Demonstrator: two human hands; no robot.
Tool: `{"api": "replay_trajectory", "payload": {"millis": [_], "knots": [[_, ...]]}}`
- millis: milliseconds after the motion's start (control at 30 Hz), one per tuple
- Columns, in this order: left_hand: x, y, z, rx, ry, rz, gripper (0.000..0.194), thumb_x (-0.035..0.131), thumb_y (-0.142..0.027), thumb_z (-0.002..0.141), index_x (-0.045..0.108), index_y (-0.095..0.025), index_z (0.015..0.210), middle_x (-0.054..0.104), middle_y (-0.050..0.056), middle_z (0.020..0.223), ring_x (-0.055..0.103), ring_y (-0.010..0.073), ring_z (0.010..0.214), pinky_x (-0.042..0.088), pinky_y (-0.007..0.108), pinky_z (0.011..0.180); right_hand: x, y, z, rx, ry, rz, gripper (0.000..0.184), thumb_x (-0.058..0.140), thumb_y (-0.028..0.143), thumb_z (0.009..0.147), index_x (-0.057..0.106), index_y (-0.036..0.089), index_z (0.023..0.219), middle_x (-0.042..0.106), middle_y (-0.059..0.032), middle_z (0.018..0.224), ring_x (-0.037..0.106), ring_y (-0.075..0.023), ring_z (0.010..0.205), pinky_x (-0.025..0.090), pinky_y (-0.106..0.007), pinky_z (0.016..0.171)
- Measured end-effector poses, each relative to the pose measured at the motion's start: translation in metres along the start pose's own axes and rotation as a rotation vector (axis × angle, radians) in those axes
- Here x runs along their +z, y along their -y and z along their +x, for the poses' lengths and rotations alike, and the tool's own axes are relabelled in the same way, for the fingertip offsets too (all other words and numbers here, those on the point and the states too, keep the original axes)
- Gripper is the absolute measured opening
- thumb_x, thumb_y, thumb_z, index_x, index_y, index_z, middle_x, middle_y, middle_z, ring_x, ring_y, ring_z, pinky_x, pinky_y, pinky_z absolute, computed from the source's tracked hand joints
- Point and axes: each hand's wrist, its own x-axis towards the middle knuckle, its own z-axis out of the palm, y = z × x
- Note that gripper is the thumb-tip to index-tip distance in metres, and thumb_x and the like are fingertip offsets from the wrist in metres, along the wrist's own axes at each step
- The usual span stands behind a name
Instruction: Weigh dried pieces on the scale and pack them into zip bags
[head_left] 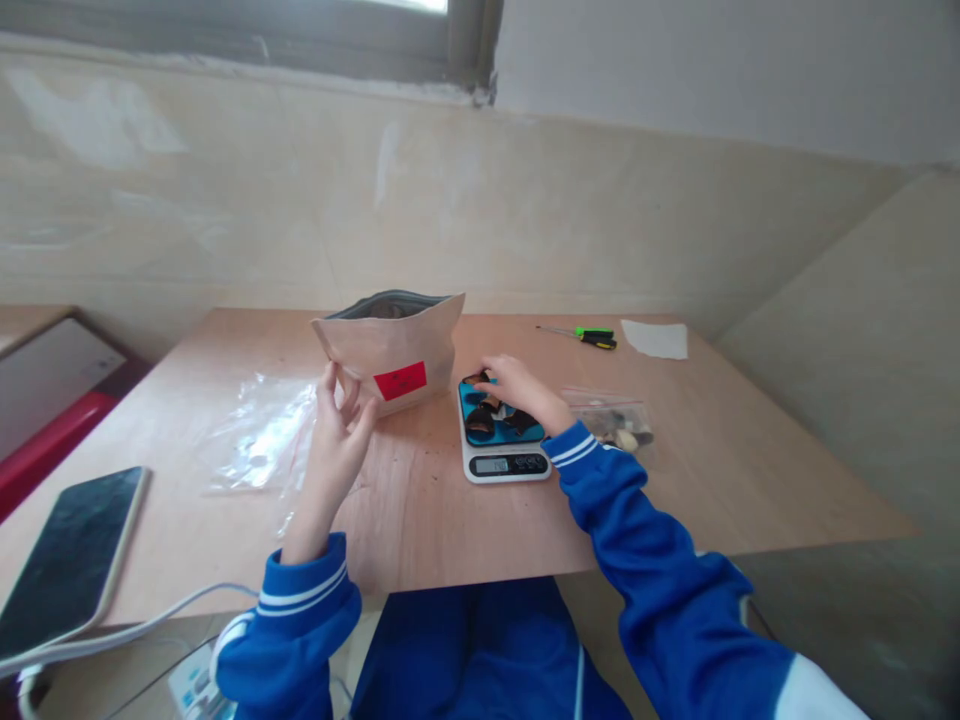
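A beige pouch (pixel 352 355) with a red label stands upright with its top gaping. My left hand (pixel 341 430) is at its lower left edge, fingertips against the side and thumb apart from the fingers. To the right of the pouch sits a small white kitchen scale (pixel 471 462) with a blue top and a lit display. Several dark brown dried pieces (pixel 480 422), perhaps mushroom, lie on it. Over the scale's far left corner, my right hand (pixel 517 387) pinches one of these dried pieces between thumb and fingers.
Clear plastic bags (pixel 262 430) lie left of the pouch, and a zip bag with small items (pixel 626 425) lies right of the scale. Farther back are screwdrivers (pixel 592 336) and a white paper (pixel 656 339). A phone (pixel 71 555) and a white cable (pixel 172 608) are at front left.
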Motion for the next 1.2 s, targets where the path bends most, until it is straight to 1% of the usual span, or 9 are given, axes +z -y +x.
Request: {"api": "replay_trajectory", "payload": {"millis": [100, 233, 333, 500, 667, 800, 900, 1100, 1200], "knots": [[-0.006, -0.001, -0.003, -0.033, -0.005, 0.028, 0.065, 0.061, -0.04, 0.088, 0.034, -0.027, 0.146, 0.032, 0.017, 0.158, 0.048, 0.0316, 0.136, 0.048, 0.045, 0.106, 0.004, 0.0, 0.004, -0.015, 0.052, -0.037, 0.008, 0.069, 0.023, 0.087, 0.072, 0.016, 0.087, 0.075, -0.0122, 0.095, 0.067, -0.0241, 0.093, 0.046, -0.03, 0.08], [-0.013, -0.002, -0.011, -0.081, -0.041, 0.064, 0.057, 0.06, -0.041, 0.089, 0.042, -0.024, 0.14, 0.042, 0.017, 0.151, 0.052, 0.0326, 0.133, 0.05, 0.048, 0.104, 0.005, -0.003, 0.0, -0.026, 0.097, -0.072, 0.032, 0.058, 0.037, 0.095, 0.074, 0.016, 0.077, 0.075, -0.0124, 0.085, 0.069, -0.0246, 0.087, 0.045, -0.03, 0.078], [-0.019, -0.004, -0.019, -0.106, -0.076, 0.105, 0.053, 0.06, -0.043, 0.089, 0.046, -0.024, 0.136, 0.046, 0.016, 0.149, 0.054, 0.0318, 0.13, 0.049, 0.049, 0.105, 0.0, -0.007, -0.006, -0.053, 0.092, -0.078, 0.038, 0.048, 0.038, 0.1, 0.075, 0.016, 0.084, 0.075, -0.0134, 0.092, 0.068, -0.0259, 0.095, 0.045, -0.033, 0.085], [-0.035, -0.007, -0.03, -0.147, -0.171, 0.199, 0.045, 0.059, -0.045, 0.088, 0.053, -0.023, 0.127, 0.057, 0.014, 0.137, 0.061, 0.029, 0.122, 0.054, 0.045, 0.098, -0.024, -0.006, -0.033, -0.075, -0.126, 0.054, 0.033, 0.045, 0.033, 0.101, 0.072, 0.015, 0.097, 0.072, -0.0135, 0.109, 0.063, -0.0262, 0.107, 0.045, -0.039, 0.097], [-0.063, 0.013, -0.036, -0.18, -0.253, 0.459, 0.04, 0.054, -0.047, 0.087, 0.061, -0.02, 0.116, 0.063, 0.013, 0.12, 0.065, 0.029, 0.104, 0.056, 0.046, 0.087, -0.043, 0.005, -0.093, 0.029, -0.328, 0.32, 0.031, 0.046, 0.04, 0.099, 0.071, 0.022, 0.097, 0.072, -0.0067, 0.111, 0.064, -0.0235, 0.109, 0.047, -0.038, 0.098], [-0.084, 0.035, -0.041, -0.265, -0.212, 0.712, 0.049, 0.049, -0.043, 0.083, 0.061, -0.014, 0.12, 0.062, 0.016, 0.116, 0.061, 0.0338, 0.107, 0.052, 0.052, 0.089, -0.035, 0.006, -0.141, 0.237, -0.457, 0.415, 0.035, 0.047, 0.047, 0.097, 0.072, 0.024, 0.097, 0.073, -0.0059, 0.109, 0.064, -0.025, 0.112, 0.046, -0.04, 0.1], [-0.092, 0.039, -0.042, -0.329, -0.154, 0.757, 0.055, 0.048, -0.046, 0.081, 0.061, -0.01, 0.121, 0.063, 0.018, 0.112, 0.062, 0.0347, 0.103, 0.052, 0.052, 0.09, -0.022, 0.001, -0.164, 0.368, -0.507, 0.465, 0.038, 0.047, 0.051, 0.096, 0.072, 0.023, 0.097, 0.073, -0.0068, 0.104, 0.066, -0.0262, 0.106, 0.05, -0.04, 0.092], [-0.093, 0.029, -0.043, -0.403, -0.189, 0.702, 0.058, 0.051, -0.059, 0.08, 0.062, -0.015, 0.117, 0.065, 0.012, 0.099, 0.065, 0.0288, 0.087, 0.054, 0.046, 0.083, -0.01, -0.007, -0.179, 0.412, -0.505, 0.538, 0.039, 0.05, 0.053, 0.093, 0.073, 0.021, 0.096, 0.074, -0.0076, 0.104, 0.066, -0.0258, 0.106, 0.05, -0.038, 0.093], [-0.09, 0.025, -0.045, -0.354, -0.179, 0.752, 0.059, 0.052, -0.062, 0.079, 0.064, -0.017, 0.115, 0.063, 0.013, 0.101, 0.064, 0.0315, 0.091, 0.052, 0.049, 0.086, -0.01, -0.007, -0.179, 0.418, -0.51, 0.536, 0.04, 0.049, 0.053, 0.093, 0.073, 0.021, 0.096, 0.074, -0.0082, 0.104, 0.066, -0.026, 0.106, 0.05, -0.039, 0.094]]}}
